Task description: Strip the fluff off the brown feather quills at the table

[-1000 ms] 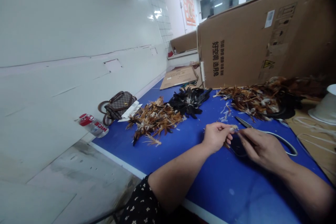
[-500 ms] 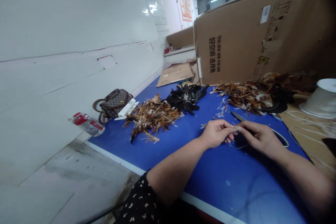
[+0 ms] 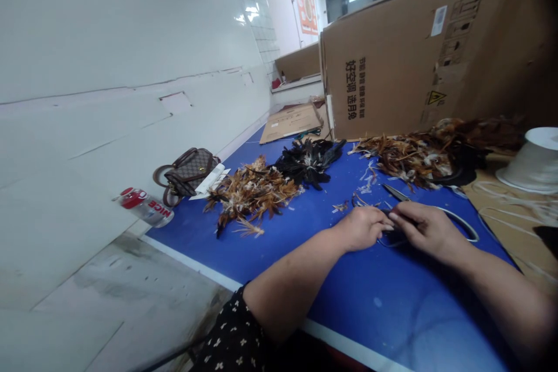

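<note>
My left hand [image 3: 364, 228] and my right hand [image 3: 429, 231] meet at the fingertips just above the blue tabletop [image 3: 370, 302]. Both are closed in a pinch around something small and dark, mostly hidden by the fingers, so its kind is unclear. A thin pale string [image 3: 394, 243] curves out below the fingers. Scissors [image 3: 396, 192] lie partly beneath my right hand, blades pointing away to the left, with a pale handle loop [image 3: 468, 228] showing on the other side. Small feather scraps [image 3: 340, 207] lie just beyond my left hand.
Brown feathers [image 3: 253, 189] and black feathers [image 3: 310, 161] lie to the left, and another brown pile [image 3: 410, 154] sits before a large cardboard box [image 3: 392, 64]. A string spool [image 3: 534, 160] stands right. A handbag [image 3: 194, 170] and bottle [image 3: 146, 207] are far left.
My left fingers have curled in more, and my right fingers have shifted slightly left over them. More of the dark thing shows between them. The surroundings stay the same.
</note>
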`<state>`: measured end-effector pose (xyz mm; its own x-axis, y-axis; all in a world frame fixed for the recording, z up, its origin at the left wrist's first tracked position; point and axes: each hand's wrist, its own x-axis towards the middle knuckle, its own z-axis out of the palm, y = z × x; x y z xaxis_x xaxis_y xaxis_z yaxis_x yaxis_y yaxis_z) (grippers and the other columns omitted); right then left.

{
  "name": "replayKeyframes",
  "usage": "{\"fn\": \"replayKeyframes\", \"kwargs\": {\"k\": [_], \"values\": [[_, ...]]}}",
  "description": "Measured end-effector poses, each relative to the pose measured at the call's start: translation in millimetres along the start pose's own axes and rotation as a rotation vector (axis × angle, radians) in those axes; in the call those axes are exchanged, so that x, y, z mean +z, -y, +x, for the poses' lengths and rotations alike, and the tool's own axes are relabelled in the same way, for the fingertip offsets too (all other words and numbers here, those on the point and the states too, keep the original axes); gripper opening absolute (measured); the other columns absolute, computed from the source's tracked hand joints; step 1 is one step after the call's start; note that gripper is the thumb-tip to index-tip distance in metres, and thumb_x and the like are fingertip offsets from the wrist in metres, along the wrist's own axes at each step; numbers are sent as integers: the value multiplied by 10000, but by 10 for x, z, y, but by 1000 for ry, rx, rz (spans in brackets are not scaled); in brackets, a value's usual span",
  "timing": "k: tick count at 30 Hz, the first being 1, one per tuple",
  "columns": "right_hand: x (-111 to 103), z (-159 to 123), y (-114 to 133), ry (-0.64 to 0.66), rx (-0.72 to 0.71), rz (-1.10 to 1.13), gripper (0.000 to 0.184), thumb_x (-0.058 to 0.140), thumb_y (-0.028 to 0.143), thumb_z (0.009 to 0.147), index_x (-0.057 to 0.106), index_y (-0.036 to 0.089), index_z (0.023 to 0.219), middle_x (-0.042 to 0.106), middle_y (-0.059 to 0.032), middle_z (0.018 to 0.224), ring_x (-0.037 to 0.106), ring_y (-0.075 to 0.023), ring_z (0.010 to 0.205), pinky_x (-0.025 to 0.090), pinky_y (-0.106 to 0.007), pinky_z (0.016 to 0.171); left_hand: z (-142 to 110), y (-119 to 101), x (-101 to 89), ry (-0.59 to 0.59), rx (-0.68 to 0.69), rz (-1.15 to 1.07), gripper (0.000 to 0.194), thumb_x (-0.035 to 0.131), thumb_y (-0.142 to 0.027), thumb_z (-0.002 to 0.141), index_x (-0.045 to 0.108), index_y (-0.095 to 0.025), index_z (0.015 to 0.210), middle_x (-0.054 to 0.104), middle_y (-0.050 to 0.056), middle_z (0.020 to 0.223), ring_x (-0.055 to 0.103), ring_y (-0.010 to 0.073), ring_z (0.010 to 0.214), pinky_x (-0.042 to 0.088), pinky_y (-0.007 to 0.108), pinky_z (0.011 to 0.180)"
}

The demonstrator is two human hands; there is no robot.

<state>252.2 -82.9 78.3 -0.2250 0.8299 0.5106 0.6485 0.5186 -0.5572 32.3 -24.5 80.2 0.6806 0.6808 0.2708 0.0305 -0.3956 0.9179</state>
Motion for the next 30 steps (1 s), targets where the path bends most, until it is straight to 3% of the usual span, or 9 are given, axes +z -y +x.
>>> {"fn": "replayKeyframes", "kwargs": {"k": [4,8,11,15,30], "values": [[-31,39,44,22,219,268,616,592,771,1076,751,229,831,683,-18,688,598,-180,630,490,-296,583,31,-9,64,-60,-235,-344,507,952,-627,783,753,-172,883,727,26,718,597,123,548,516,297,599],[-5,61,170,39,219,320,609,598,762,1082,782,224,864,695,-14,688,585,-170,626,483,-289,581,64,-47,118,-230,-244,-549,737,1019,-742,632,698,-155,938,777,33,788,586,88,526,479,263,537],[44,50,183,-1,139,223,597,572,732,1102,774,229,853,752,-33,744,647,-189,675,532,-313,647,75,-55,140,-241,-259,-614,762,1056,-705,599,724,-137,983,777,33,779,602,90,533,481,262,533],[76,25,122,-49,102,116,557,574,669,1108,766,231,821,706,-22,681,625,-186,623,507,-317,608,85,-7,172,-196,-303,-629,845,1080,-696,535,798,-104,1068,770,31,757,603,89,535,482,270,545],[212,-10,191,-112,16,-11,217,553,281,1085,680,277,909,653,23,671,576,-162,556,458,-296,577,53,-120,284,-479,-265,-738,626,1049,-588,623,727,-132,906,725,33,722,542,86,545,394,258,531]]}}
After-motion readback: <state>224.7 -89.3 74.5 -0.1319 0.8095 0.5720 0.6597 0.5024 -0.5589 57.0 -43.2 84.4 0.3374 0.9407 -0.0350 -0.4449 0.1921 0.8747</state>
